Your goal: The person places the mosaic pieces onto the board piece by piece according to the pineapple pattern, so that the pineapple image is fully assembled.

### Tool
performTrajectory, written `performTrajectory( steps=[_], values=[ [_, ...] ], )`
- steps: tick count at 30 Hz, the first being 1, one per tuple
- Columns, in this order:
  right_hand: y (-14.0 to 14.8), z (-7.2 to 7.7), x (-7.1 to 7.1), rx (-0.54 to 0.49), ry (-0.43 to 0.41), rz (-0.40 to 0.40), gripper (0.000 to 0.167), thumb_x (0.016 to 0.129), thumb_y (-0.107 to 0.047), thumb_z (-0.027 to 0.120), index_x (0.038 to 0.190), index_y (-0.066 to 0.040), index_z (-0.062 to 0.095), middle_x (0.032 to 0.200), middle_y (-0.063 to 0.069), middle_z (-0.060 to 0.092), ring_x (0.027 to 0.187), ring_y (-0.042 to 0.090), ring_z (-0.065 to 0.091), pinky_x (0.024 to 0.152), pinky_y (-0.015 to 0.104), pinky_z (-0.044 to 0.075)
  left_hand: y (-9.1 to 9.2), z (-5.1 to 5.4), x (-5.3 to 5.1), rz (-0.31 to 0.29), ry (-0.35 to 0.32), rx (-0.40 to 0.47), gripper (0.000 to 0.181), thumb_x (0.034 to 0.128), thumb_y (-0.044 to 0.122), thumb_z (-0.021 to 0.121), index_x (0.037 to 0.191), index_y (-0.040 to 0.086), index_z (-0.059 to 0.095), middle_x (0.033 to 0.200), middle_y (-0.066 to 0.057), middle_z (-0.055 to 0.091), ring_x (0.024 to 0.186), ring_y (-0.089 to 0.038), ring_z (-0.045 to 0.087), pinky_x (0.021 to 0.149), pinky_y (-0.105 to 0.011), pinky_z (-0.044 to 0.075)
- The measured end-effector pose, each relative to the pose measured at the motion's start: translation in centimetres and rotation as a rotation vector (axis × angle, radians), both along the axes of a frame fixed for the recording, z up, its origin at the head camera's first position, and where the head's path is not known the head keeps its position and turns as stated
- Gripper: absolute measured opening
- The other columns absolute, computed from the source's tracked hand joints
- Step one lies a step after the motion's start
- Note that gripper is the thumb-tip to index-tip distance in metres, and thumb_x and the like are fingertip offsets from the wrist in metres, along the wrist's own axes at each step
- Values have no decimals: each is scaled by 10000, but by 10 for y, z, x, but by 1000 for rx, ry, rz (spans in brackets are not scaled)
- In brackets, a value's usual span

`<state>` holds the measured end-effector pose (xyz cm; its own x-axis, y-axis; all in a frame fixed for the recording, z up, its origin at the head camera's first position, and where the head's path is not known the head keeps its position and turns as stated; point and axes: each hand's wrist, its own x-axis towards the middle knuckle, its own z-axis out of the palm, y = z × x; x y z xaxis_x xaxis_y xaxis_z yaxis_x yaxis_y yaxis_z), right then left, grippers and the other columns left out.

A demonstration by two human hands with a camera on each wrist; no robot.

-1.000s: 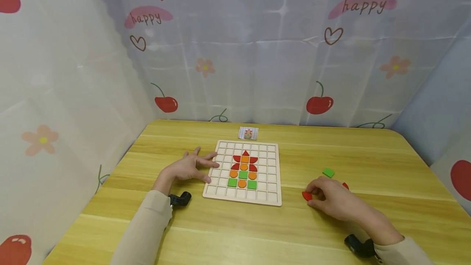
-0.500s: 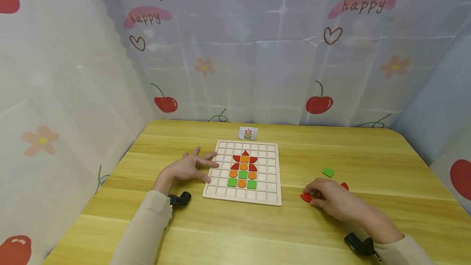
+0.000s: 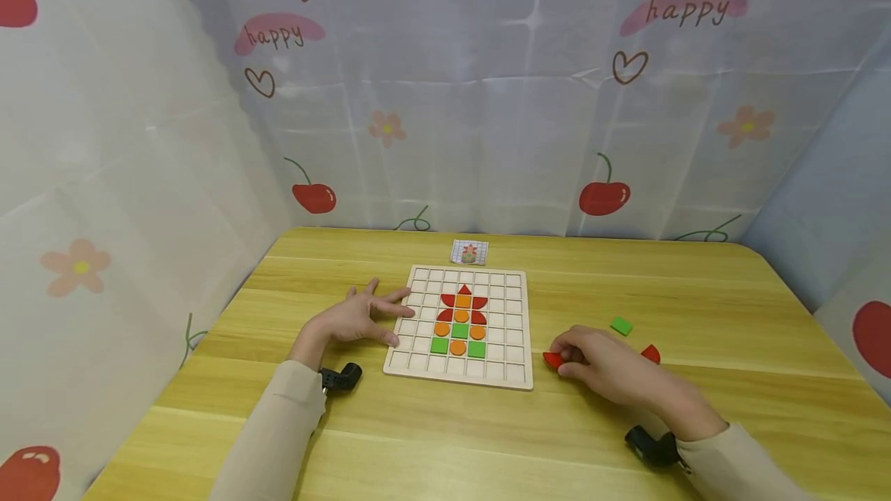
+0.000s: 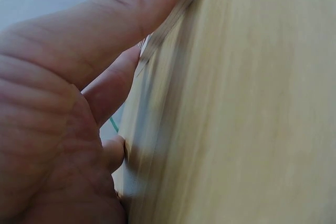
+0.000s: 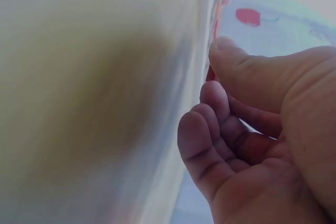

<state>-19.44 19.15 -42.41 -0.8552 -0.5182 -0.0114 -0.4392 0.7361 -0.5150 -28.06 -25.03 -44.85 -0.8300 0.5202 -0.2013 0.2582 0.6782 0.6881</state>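
In the head view, a wooden grid board [image 3: 511, 371] lies on the table with red, orange and green tiles set in its middle cells. My left hand [image 3: 355, 317] has its fingers spread, with thumb and fingertips touching the board's left edge. Just off the board's right edge, my right hand [image 3: 604, 362] pinches a red rounded tile [image 3: 553, 360] between thumb and fingers, which hide part of it. The right wrist view shows only a sliver of this red tile [image 5: 210, 74] by the thumb. Behind that hand lie another red tile [image 3: 651, 353] and a green square tile [image 3: 622, 325].
A small printed card [image 3: 469, 252] with a coloured grid picture sits beyond the board's far edge. The wooden table [image 3: 390, 439] meets a patterned curtain [image 3: 459, 161] at the back. Each forearm carries a black wrist camera [image 3: 341, 376].
The right hand has slid left toward the board with the red tile in its fingers, uncovering more of the other red tile. The left hand has stayed in place.
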Motion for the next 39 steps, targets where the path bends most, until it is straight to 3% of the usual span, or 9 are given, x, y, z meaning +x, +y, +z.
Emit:
performTrajectory(
  steps=[14, 25, 31, 39],
  values=[
    [-81, 6, -14, -48, 5, -12, 156, 931, -137, 768, 1052, -57, 709, 891, -27, 606, 818, 121, 533, 728, 255, 475, 2, -2, 2, -2, -1, -2, 545, 817, 392, 847, 1339, 372, 693, 1669, 144, 322, 1594, -396, -169, 1199, -685, -214],
    [-138, 4, -15, -41, 60, 136, 140, 928, -119, 760, 1027, -26, 725, 888, -6, 646, 837, 138, 542, 774, 309, 502, 2, 4, 1, -7, 3, -11, 548, 821, 411, 843, 1346, 373, 689, 1675, 131, 308, 1592, -413, -160, 1195, -701, -204],
    [-156, 0, -12, -27, 54, 164, 79, 925, -103, 745, 974, -43, 729, 854, -12, 623, 816, 133, 527, 732, 263, 482, 1, 2, -1, -6, 0, -6, 546, 810, 424, 849, 1332, 393, 694, 1670, 139, 317, 1593, -410, -159, 1196, -700, -202],
    [-165, -3, -8, 23, 128, 175, 84, 901, -123, 775, 902, -62, 716, 814, -17, 608, 768, 119, 530, 693, 244, 481, 0, 1, 0, -5, 1, 0, 537, 817, 409, 847, 1332, 390, 695, 1673, 131, 319, 1593, -411, -155, 1196, -703, -199]
  ],
)
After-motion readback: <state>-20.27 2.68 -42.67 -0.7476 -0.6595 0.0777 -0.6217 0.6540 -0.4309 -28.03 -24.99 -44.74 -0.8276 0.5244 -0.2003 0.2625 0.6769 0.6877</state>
